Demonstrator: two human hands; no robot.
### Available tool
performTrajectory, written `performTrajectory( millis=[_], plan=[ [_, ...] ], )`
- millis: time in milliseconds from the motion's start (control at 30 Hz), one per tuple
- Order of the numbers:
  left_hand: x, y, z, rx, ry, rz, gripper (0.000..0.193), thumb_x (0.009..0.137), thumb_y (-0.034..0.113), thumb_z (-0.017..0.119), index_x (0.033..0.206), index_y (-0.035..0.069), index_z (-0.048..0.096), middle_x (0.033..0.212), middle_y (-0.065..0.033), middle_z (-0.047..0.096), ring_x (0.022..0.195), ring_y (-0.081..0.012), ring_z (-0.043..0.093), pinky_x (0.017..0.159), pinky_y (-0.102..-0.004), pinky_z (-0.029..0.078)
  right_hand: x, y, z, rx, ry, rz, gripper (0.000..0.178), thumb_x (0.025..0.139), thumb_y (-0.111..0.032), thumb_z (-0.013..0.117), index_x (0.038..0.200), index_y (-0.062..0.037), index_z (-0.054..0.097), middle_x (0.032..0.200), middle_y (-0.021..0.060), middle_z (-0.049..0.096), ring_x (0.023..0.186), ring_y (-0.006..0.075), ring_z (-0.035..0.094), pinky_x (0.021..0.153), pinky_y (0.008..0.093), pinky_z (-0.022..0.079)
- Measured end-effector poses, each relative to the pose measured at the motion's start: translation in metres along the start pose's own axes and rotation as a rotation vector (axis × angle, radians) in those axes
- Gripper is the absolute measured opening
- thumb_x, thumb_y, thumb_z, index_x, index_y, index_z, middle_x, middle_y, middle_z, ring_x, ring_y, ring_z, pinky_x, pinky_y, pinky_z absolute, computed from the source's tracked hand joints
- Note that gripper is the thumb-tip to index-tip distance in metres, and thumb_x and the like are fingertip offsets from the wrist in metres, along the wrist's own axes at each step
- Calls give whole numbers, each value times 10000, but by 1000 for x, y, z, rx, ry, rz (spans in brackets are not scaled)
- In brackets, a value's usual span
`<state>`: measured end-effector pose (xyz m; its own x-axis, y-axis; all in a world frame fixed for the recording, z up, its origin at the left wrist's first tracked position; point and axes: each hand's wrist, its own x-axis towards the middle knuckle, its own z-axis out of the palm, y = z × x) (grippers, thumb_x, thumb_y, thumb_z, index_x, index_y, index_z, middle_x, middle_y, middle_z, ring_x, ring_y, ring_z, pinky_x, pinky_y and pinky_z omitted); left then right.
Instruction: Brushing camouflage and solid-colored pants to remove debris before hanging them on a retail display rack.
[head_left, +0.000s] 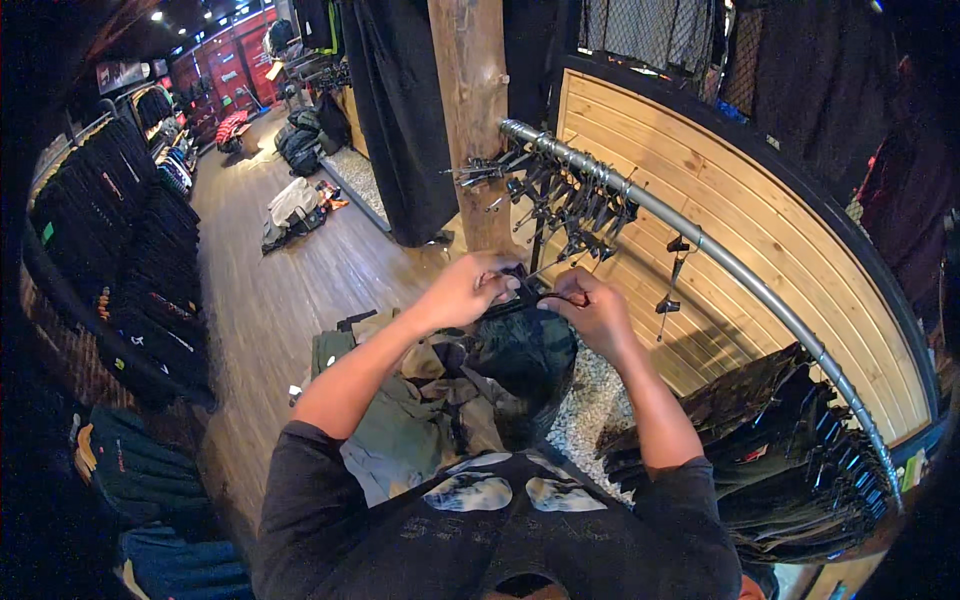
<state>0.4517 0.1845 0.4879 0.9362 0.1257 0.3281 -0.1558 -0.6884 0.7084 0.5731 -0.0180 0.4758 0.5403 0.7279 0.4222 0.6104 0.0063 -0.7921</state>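
We pinch the top edge of a dark green garment [528,352] between our two hands, and it hangs in front of our chest, above the gravel's near side. Our left hand [466,294] has thumb and fingers closed on its left end; our right hand [596,310] grips the right end the same way. Dark clips show between them, too small for us to tell how they sit.

Just left of the garment lies a heap of olive and tan clothes [395,440]; what bears it is hidden from us. Gravel [600,405] fills the strip beside the panel [740,190]. The curved rail [745,283] carries bunched clip hangers [575,205] at its far end, one lone hanger [672,285] midway and dark clothes [790,470] at its near end. On the floor [325,275] we see dark bags [302,142], their contents out of sight, and a pale bundle [296,203] nearer us.
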Motion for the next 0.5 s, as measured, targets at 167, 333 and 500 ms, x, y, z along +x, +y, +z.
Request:
performTrajectory(
  millis=[167, 333, 500],
  plan=[
    [-3, 12, -2, -40, 113, -7, 262, 835, 56, 648, 1079, -33, 680, 834, -156, 671, 692, -191, 632, 649, -322, 488, 2, 2, -2, -38, -21, -69, 234, 801, -139, 801, 938, -21, 653, 735, 30, 664, 693, 91, 606, 652, 259, 494],
    [0, 11, -8, 76, 142, 26, 259, 816, 73, 679, 1058, -18, 695, 852, -157, 678, 665, -227, 627, 643, -329, 488, 2, 3, 0, -121, -12, -159, 238, 811, -143, 793, 964, -19, 660, 806, 61, 711, 762, 107, 666, 707, 270, 526],
    [0, 14, -1, 145, 184, 61, 255, 788, 69, 706, 1028, -16, 704, 871, -160, 688, 693, -264, 648, 662, -348, 502, 1, 14, 14, 6, 156, 26, 190, 829, -74, 760, 984, -9, 672, 869, 70, 726, 795, 98, 669, 718, 263, 526]
  ],
)
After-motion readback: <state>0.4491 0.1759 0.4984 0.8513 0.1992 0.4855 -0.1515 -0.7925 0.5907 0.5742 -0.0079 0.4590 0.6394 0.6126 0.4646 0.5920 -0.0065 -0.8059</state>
